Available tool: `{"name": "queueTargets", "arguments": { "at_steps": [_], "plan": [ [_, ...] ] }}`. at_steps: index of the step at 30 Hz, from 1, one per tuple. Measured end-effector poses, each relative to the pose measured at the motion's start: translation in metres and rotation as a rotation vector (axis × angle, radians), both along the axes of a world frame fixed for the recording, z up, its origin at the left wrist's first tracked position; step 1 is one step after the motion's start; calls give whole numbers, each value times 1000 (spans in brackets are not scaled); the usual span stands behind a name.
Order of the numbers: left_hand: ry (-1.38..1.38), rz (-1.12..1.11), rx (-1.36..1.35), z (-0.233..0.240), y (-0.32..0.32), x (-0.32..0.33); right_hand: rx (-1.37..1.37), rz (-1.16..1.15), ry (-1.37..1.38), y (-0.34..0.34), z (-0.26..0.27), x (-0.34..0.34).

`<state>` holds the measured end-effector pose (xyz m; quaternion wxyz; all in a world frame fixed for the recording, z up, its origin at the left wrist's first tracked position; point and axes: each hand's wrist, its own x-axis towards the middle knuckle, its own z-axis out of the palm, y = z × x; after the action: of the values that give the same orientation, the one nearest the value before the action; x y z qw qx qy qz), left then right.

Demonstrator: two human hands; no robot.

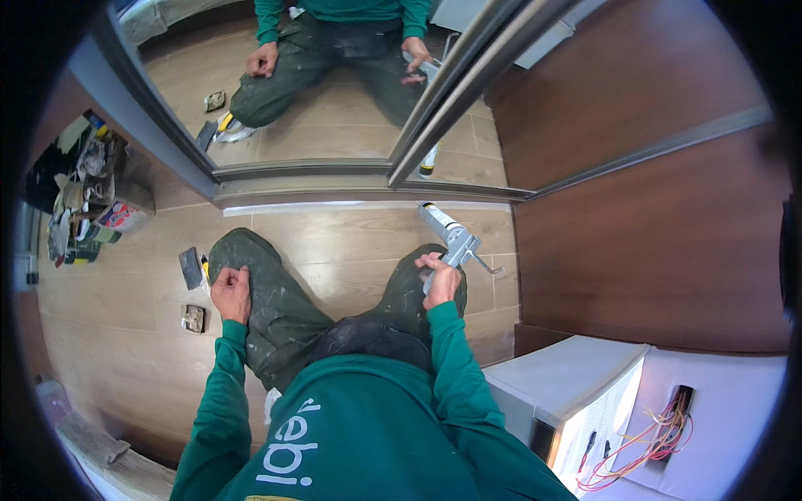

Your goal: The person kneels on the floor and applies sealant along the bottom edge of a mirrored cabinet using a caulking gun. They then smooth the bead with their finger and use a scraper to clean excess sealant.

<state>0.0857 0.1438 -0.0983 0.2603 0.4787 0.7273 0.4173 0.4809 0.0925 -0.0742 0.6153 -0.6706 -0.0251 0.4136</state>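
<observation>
My right hand (442,280) grips a grey caulking gun (461,244) by its handle over my right knee. The gun carries a sealant cartridge (440,217) whose far end points towards the base of the mirrored sliding door (301,134). Curled loosely, my left hand (230,294) rests on my left knee with no object visible in it. Along the foot of the door frame runs a white strip (294,208). Left of my left knee lie a dark flat piece (190,268), a yellow-handled tool (205,265) and a small open box (193,319).
A box of tools and rags (125,213) stands at the far left. Brown panels (639,250) rise on the right. A white cabinet (564,372) stands at lower right, near loose red and yellow wires (664,441). The mirror reflects my legs and hands.
</observation>
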Motion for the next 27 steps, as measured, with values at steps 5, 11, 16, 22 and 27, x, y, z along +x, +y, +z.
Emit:
{"name": "queueTargets", "arguments": {
  "at_steps": [5,11,16,22,27],
  "plan": [
    [-18,22,-23,0,-2,-1,-7,209,-301,-8,-4,26],
    [-96,68,-39,-2,-3,-3,-28,446,-472,-58,11,33],
    [-118,92,-67,2,-4,-3,-246,696,-804,-76,31,36],
    [-150,78,-63,8,-8,-3,-225,994,-1053,-62,37,20],
    [-143,86,-43,8,-10,-3,-142,1153,-1250,-41,34,13]
  ]
}}
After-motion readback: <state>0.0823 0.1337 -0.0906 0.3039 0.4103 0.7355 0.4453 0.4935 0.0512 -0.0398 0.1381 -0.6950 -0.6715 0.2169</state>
